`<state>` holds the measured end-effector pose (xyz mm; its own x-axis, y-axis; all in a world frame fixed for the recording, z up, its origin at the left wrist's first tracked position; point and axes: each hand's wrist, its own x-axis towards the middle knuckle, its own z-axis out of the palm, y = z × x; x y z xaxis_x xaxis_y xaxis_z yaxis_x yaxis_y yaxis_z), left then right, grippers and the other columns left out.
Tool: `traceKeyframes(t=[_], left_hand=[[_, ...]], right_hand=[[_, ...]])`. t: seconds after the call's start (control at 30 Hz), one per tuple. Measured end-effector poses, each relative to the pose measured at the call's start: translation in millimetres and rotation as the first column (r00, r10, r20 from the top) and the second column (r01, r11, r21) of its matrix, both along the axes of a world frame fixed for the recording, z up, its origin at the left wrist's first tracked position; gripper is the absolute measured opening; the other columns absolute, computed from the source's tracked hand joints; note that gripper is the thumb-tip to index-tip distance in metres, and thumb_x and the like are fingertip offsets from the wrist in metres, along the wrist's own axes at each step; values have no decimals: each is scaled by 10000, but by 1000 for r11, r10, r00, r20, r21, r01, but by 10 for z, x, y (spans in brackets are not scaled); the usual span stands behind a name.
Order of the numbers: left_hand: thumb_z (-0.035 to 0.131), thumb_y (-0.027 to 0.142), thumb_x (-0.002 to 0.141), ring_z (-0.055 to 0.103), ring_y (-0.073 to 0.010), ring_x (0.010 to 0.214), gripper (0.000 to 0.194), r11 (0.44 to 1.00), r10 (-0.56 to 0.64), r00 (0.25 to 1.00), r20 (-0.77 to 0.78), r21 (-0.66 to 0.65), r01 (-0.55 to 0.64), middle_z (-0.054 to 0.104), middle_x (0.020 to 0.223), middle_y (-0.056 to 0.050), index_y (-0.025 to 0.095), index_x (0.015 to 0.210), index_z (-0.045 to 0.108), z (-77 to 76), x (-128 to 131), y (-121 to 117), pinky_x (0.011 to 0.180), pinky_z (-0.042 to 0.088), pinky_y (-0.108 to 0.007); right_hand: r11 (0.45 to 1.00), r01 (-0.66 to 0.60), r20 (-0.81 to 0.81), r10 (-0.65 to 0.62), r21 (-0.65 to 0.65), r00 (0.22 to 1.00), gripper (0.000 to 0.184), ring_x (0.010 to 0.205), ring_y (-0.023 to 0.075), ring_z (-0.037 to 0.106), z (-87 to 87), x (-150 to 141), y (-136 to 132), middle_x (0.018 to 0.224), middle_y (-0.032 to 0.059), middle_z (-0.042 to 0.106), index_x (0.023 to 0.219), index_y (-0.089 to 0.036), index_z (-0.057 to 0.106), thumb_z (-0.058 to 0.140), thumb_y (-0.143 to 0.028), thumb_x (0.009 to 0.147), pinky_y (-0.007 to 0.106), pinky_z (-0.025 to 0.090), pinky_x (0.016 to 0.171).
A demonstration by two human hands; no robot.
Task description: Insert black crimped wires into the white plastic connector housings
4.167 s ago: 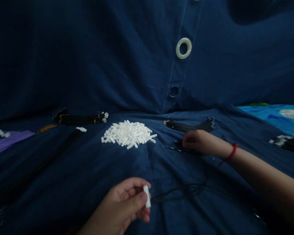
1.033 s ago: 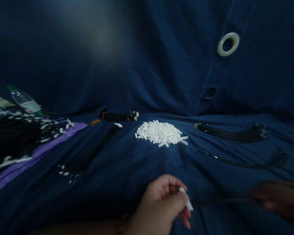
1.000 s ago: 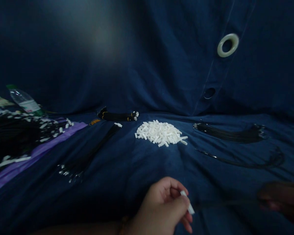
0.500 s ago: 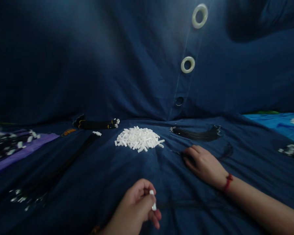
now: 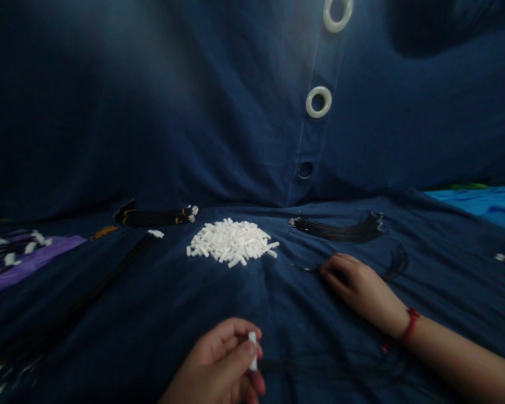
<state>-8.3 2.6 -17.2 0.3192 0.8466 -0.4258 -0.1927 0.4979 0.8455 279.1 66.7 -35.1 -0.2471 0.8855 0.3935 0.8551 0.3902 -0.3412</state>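
Note:
My left hand (image 5: 221, 362), low in the middle, pinches a small white plastic piece (image 5: 253, 350) upright between thumb and fingers. To the right, my right hand (image 5: 359, 286) rests low over the dark cloth, thumb and fingers closed on a thin black cord (image 5: 313, 270) whose light tip sticks out to the left. More black strands (image 5: 398, 262) show behind this hand. Beyond both hands lies a heap of small white pieces (image 5: 231, 241) like the one I hold. A bundle of black cords (image 5: 340, 229) with shiny ends lies behind my right hand.
Left of the heap are a tied black cord bundle (image 5: 157, 217) and a long dark bundle (image 5: 105, 275) with a white end. Black cords with white pieces lie on a purple sheet (image 5: 63, 247) at far left. A blue curtain with rings (image 5: 318, 102) hangs behind.
The view has shifted slightly. My left hand has moved a little left and down with the white piece, turning it more upright. My right hand stays at the cord.

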Motion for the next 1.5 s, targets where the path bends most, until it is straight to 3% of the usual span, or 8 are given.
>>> traceKeyframes(t=[0.33, 0.53, 0.67, 0.87, 0.97, 1.1, 1.2, 1.5], left_hand=[[862, 379, 550, 573, -118, 539, 404, 995, 93, 996, 12, -30, -92, 621, 738, -7, 141, 811, 666, 90, 35, -7, 451, 449, -213], [827, 378, 627, 594, -125, 587, 361, 996, 81, 997, 7, -24, -81, 628, 780, -15, 152, 859, 668, 79, 42, 9, 511, 472, -222], [810, 355, 655, 599, -128, 593, 330, 997, 74, 997, 11, -28, -73, 619, 774, -12, 153, 870, 662, 46, 17, -16, 506, 466, -218], [780, 306, 695, 603, -117, 597, 270, 998, 55, 998, 13, 2, -55, 631, 786, -18, 141, 874, 664, 92, 12, -46, 530, 490, -211], [828, 349, 642, 615, -117, 579, 345, 1000, 12, 999, 38, 13, -13, 628, 747, -9, 131, 853, 663, 72, 37, -12, 526, 516, -215], [876, 408, 555, 609, -108, 485, 443, 998, -60, 994, 87, 17, 59, 610, 655, 24, 131, 811, 642, 2, 74, 16, 438, 515, -206], [864, 375, 592, 617, -98, 480, 395, 998, -57, 994, 94, 9, 57, 623, 661, 25, 133, 804, 635, 4, 78, -4, 442, 520, -191], [806, 276, 699, 642, -109, 526, 243, 996, -88, 986, 138, -11, 90, 633, 626, 26, 138, 789, 628, 104, 20, -54, 485, 529, -182]], right_hand=[[990, 53, -168, -31, 129, 985, 253, 752, 140, 577, -13, -28, -11, 866, 32, 592, 989, -152, 556, 428, -370, 974, 312, 485, 693], [982, 42, -198, -5, 182, 980, 334, 714, 134, 599, -35, -13, 3, 822, 34, 610, 976, -140, 561, 390, -426, 985, 296, 502, 650], [978, 1, -172, 36, 209, 984, 272, 728, 141, 614, 8, -13, 7, 835, 44, 631, 991, -146, 586, 406, -349, 977, 294, 510, 660], [981, -66, -107, 87, 183, 990, 171, 746, 149, 636, 346, -278, -362, 876, 45, 651, 1007, -202, 592, 453, -279, 943, 248, 516, 660], [985, -114, -126, 130, 127, 984, 134, 632, 103, 615, 446, -538, -670, 762, 6, 626, 894, -217, 538, 420, -228, 957, 166, 493, 550], [944, -292, -61, 304, 157, 951, 199, 640, 86, 612, 411, -809, -877, 732, -11, 606, 957, -226, 558, 365, -180, 970, 147, 488, 587], [931, -268, 6, 275, 249, 961, 226, 620, 99, 595, 360, -874, -854, 719, -1, 592, 1043, -220, 590, 378, -208, 966, 175, 478, 563], [893, -263, 45, 266, 364, 963, 198, 645, 94, 626, 359, -841, -846, 708, -19, 639, 941, -230, 550, 360, -180, 967, 182, 501, 617]])
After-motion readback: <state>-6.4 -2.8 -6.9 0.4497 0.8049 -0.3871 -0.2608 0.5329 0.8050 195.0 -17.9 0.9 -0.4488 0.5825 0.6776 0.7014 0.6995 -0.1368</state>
